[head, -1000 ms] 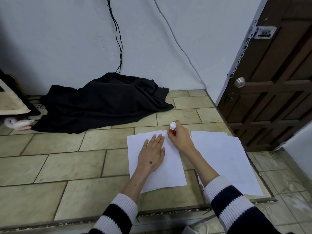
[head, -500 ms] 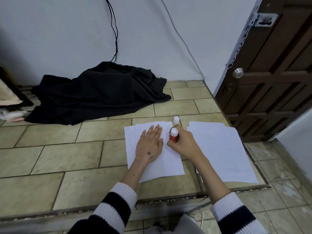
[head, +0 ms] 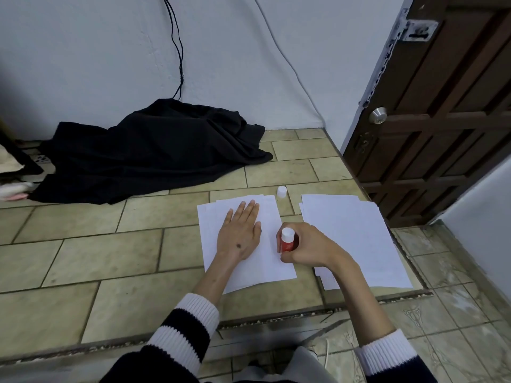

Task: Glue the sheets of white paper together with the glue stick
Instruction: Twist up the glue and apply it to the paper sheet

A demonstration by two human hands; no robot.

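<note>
A small stack of white paper sheets (head: 271,261) lies on the tiled floor in front of me. My left hand (head: 239,233) rests flat on it with fingers straight. My right hand (head: 307,247) grips a red glue stick (head: 287,241) with a white end, held upright at the right edge of that stack, its lower tip against the paper. The glue stick's white cap (head: 281,191) stands on the tile just beyond the stack's far right corner. A second, larger pile of white sheets (head: 356,236) lies to the right.
A crumpled black cloth (head: 154,150) lies against the wall at the back left. A dark wooden door (head: 442,120) stands at the right. A raised floor edge (head: 276,319) runs between me and the papers. Cables (head: 177,45) hang down the wall.
My right hand has drawn the glue stick down the right edge of the stack, from its far corner toward me. The white cap is now uncovered. My left hand stays flat.
</note>
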